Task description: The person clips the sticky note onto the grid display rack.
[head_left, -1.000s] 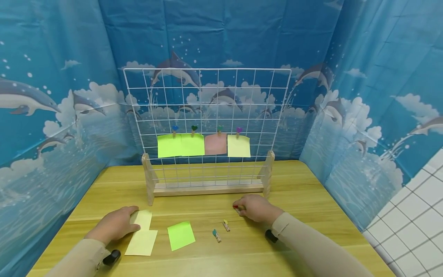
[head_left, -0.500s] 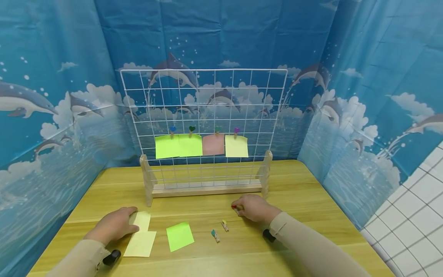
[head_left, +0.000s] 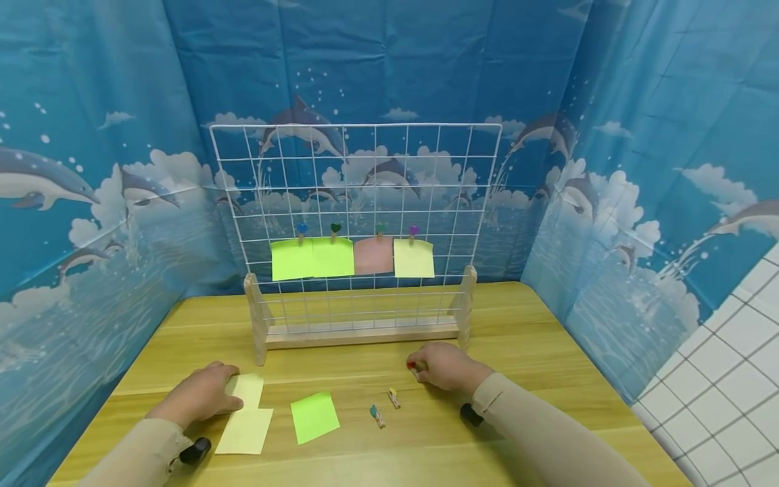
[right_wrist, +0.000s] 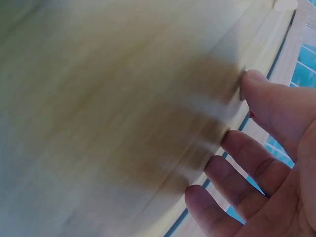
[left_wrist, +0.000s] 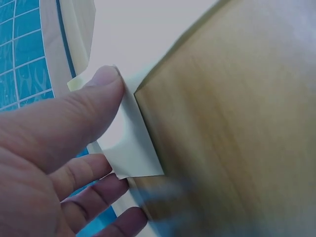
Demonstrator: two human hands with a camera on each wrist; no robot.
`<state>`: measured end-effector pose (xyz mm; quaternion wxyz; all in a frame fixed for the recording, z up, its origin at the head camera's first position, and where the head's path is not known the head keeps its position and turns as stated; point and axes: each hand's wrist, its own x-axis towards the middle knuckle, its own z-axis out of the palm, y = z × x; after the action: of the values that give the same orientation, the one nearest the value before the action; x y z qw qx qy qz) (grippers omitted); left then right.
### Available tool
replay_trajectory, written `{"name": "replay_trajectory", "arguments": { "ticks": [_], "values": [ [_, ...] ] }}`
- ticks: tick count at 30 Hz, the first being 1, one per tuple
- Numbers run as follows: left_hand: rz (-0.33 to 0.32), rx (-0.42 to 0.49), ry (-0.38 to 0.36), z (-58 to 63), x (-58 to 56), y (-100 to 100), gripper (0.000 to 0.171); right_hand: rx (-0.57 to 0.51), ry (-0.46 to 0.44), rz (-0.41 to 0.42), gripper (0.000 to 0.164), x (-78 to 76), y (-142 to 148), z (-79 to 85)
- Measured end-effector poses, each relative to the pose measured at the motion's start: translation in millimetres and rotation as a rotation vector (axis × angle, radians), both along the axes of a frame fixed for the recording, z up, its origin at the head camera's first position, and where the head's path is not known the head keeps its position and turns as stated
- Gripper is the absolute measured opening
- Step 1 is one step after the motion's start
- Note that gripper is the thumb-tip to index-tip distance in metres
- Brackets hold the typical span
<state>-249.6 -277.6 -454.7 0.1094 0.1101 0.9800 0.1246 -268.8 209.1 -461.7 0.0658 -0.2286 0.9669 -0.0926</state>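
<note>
My left hand (head_left: 197,394) rests on the table at the left, touching a pale yellow sticky note (head_left: 249,389) with thumb and forefinger spread apart. In the left wrist view the thumb lies over the note (left_wrist: 133,148); the forefinger is hidden. Just below sits a second pale yellow sticky note (head_left: 245,431). A bright green sticky note (head_left: 315,418) lies to their right. My right hand (head_left: 447,367) pinches a small clothespin with a red top (head_left: 412,366), low over the table. Two more small clothespins lie nearby, one teal-topped (head_left: 377,416), one yellow-topped (head_left: 394,398).
A white wire grid (head_left: 359,186) stands in a wooden base (head_left: 362,337) at the back. Heart-topped clothespins hold two green notes (head_left: 333,258), a pink note (head_left: 374,256) and a pale yellow note (head_left: 414,259) on it. Dolphin-print curtains surround the table (head_left: 511,338).
The view has shifted slightly, so the scene sits a little lower and further left. Both hands keep their places against the notes and clothespin.
</note>
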Motion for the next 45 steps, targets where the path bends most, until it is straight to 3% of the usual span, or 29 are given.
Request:
{"name": "replay_trajectory", "arguments": {
  "ticks": [12, 28, 45],
  "values": [
    [0.017, 0.066, 0.012, -4.9, -2.7, -6.0, 0.068, -0.112, -0.045, -0.041, 0.016, -2.2, 3.1, 2.5],
    [0.067, 0.18, -0.031, -5.5, -2.2, -5.2, 0.052, -0.191, -0.057, -0.085, 0.02, 1.5, -0.4, 4.4],
    [0.058, 0.203, 0.032, -10.8, 0.1, -4.9, 0.037, -0.236, 0.002, -0.038, 0.017, 3.1, 3.2, 1.2]
  ]
}}
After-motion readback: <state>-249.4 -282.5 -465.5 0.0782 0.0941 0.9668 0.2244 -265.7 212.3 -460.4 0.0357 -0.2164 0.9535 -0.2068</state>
